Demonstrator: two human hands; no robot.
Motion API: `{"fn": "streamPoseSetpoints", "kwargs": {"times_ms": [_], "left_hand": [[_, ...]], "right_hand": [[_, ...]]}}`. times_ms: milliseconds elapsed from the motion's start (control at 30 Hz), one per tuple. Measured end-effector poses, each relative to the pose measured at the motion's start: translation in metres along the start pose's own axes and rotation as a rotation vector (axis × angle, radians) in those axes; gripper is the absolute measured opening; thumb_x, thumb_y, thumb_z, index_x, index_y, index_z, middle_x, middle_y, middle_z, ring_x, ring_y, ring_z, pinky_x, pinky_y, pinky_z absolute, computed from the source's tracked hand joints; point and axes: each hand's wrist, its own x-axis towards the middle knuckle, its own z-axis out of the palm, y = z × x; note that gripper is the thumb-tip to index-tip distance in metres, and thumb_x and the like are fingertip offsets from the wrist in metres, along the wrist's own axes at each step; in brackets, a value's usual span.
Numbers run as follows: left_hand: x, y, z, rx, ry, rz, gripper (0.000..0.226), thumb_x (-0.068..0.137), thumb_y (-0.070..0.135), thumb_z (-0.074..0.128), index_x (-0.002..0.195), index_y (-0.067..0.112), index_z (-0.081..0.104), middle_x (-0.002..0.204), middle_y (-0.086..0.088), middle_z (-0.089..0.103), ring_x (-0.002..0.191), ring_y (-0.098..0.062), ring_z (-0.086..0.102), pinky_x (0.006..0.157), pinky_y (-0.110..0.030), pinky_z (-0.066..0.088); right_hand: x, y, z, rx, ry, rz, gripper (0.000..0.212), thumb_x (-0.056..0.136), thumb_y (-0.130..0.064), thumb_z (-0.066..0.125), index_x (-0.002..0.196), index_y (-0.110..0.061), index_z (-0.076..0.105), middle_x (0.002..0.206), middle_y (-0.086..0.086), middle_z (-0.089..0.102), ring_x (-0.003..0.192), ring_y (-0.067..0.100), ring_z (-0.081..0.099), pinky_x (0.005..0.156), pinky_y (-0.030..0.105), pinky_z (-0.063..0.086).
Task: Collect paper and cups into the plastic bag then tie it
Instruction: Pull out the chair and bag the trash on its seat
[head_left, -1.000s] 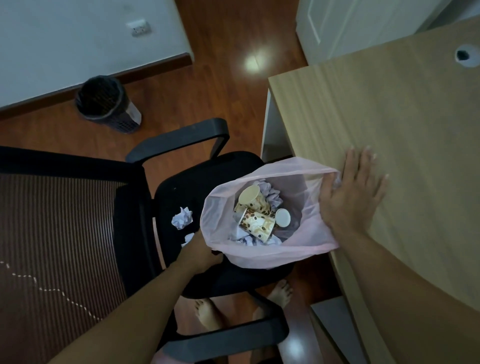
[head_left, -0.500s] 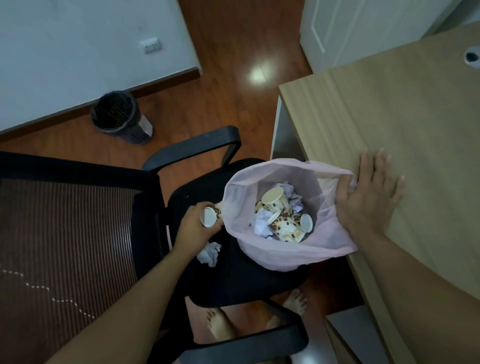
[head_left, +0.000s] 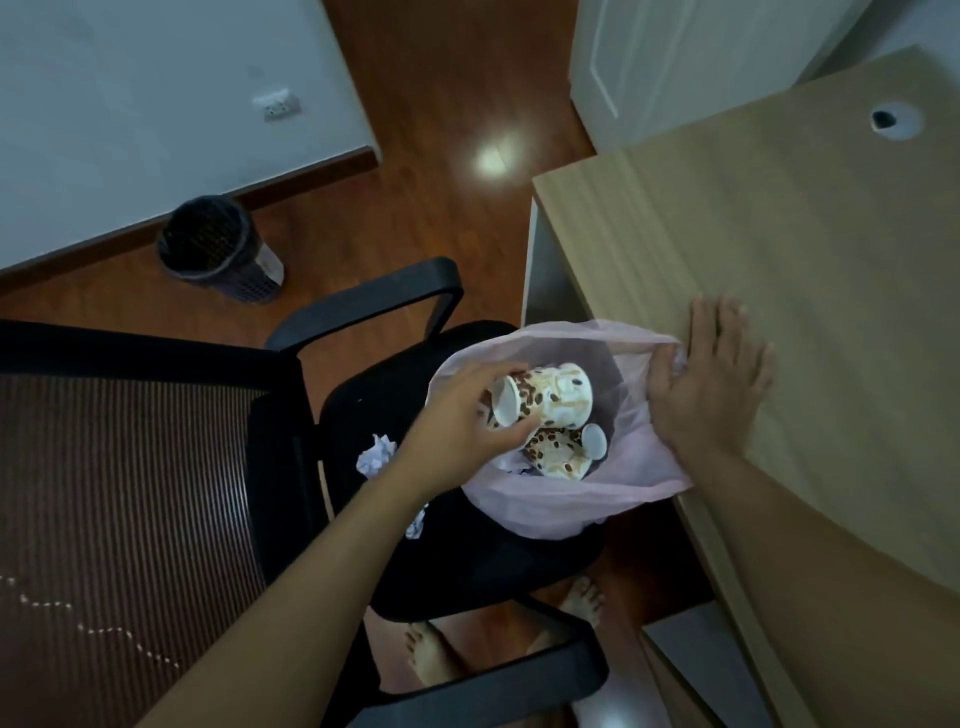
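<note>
Left hand grips a bean-printed paper cup above the thin pink bag; the flat right hand presses its rim.

Your left hand gripped a paper cup over the plastic bag mouth; your right hand, at its three o'clock, pressed the rim flat onto the desk.

Pretty plain: left hand and right hand both bare, forearms bare to the frame edge, feet bare too.
</note>
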Motion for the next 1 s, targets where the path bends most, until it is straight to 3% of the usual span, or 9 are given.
{"fn": "streamPoseSetpoints", "kwargs": {"times_ms": [200, 300, 400, 533, 633, 700, 800, 867, 1000], "left_hand": [[0.001, -0.066, 0.037, 0.131, -0.005, -0.168, 0.067, 0.088, 0.055, 0.083, 0.148, 0.035, 0.061, 0.135, 0.016, 0.071, 0.124, -0.004, 0.063, 0.107, -0.031, 0.052], [-0.004, -0.082, 0.043, 0.129, -0.055, -0.13, 0.069, 0.091, 0.049, 0.081, 0.153, 0.033, 0.057, 0.145, 0.015, 0.067, 0.132, -0.005, 0.061, 0.114, -0.037, 0.05], [-0.004, -0.082, 0.042, 0.121, -0.064, -0.095, 0.064, 0.092, 0.051, 0.079, 0.15, 0.031, 0.058, 0.14, 0.016, 0.067, 0.128, -0.002, 0.061, 0.11, -0.037, 0.051], [-0.019, -0.063, 0.023, -0.008, 0.066, -0.082, 0.042, 0.099, 0.044, 0.076, 0.137, 0.026, 0.072, 0.131, 0.017, 0.074, 0.121, 0.001, 0.068, 0.107, -0.031, 0.055], [-0.041, -0.055, 0.006, -0.148, 0.305, -0.117, 0.022, 0.11, 0.029, 0.063, 0.111, 0.02, 0.082, 0.101, 0.009, 0.081, 0.095, -0.012, 0.078, 0.087, -0.032, 0.061], [-0.054, -0.067, 0.001, -0.135, 0.472, -0.209, 0.026, 0.113, 0.025, 0.056, 0.102, 0.02, 0.079, 0.091, 0.006, 0.078, 0.086, -0.014, 0.075, 0.079, -0.029, 0.059], [-0.071, -0.109, 0.006, -0.025, 0.549, -0.398, 0.015, 0.108, 0.023, 0.058, 0.108, 0.024, 0.073, 0.106, 0.009, 0.071, 0.096, -0.011, 0.07, 0.085, -0.036, 0.058], [-0.082, -0.142, 0.018, 0.013, 0.469, -0.564, 0.02, 0.1, 0.03, 0.064, 0.117, 0.021, 0.068, 0.117, 0.002, 0.065, 0.104, -0.015, 0.068, 0.092, -0.04, 0.059], [-0.094, -0.185, 0.054, 0.098, 0.154, -0.933, 0.07, 0.09, 0.043, 0.076, 0.151, 0.021, 0.049, 0.142, -0.016, 0.048, 0.131, -0.037, 0.056, 0.108, -0.045, 0.05]], "right_hand": [[0.0, 0.001, 0.005, -0.012, 0.031, 0.005, 0.067, 0.105, -0.043, 0.043, 0.169, -0.024, 0.034, 0.179, 0.006, 0.027, 0.166, 0.025, 0.022, 0.134, 0.058, 0.011], [0.0, 0.001, 0.005, -0.014, 0.028, 0.006, 0.067, 0.105, -0.044, 0.045, 0.169, -0.025, 0.034, 0.179, 0.005, 0.027, 0.167, 0.024, 0.021, 0.134, 0.058, 0.012], [0.001, 0.002, 0.006, -0.015, 0.031, 0.005, 0.067, 0.105, -0.044, 0.045, 0.169, -0.025, 0.034, 0.179, 0.005, 0.027, 0.166, 0.024, 0.021, 0.134, 0.058, 0.012], [0.0, 0.002, 0.006, -0.012, 0.029, -0.001, 0.067, 0.106, -0.043, 0.046, 0.169, -0.026, 0.033, 0.179, 0.005, 0.028, 0.166, 0.026, 0.022, 0.133, 0.06, 0.014], [0.001, 0.002, 0.006, -0.015, 0.033, 0.0, 0.067, 0.105, -0.042, 0.046, 0.169, -0.026, 0.033, 0.179, 0.005, 0.028, 0.166, 0.026, 0.023, 0.133, 0.06, 0.014], [0.001, 0.002, 0.006, -0.017, 0.034, 0.003, 0.067, 0.106, -0.043, 0.045, 0.169, -0.026, 0.033, 0.179, 0.005, 0.028, 0.166, 0.025, 0.023, 0.133, 0.059, 0.013], [0.0, 0.001, 0.005, -0.014, 0.029, 0.002, 0.067, 0.106, -0.043, 0.045, 0.17, -0.026, 0.032, 0.179, 0.005, 0.027, 0.167, 0.024, 0.021, 0.134, 0.059, 0.012], [0.0, 0.001, 0.005, -0.013, 0.029, 0.003, 0.067, 0.106, -0.043, 0.044, 0.17, -0.026, 0.032, 0.18, 0.005, 0.027, 0.167, 0.024, 0.021, 0.134, 0.059, 0.012], [0.001, 0.002, 0.006, -0.018, 0.02, 0.002, 0.067, 0.106, -0.044, 0.045, 0.169, -0.026, 0.033, 0.18, 0.005, 0.027, 0.167, 0.025, 0.021, 0.134, 0.059, 0.012]]}}
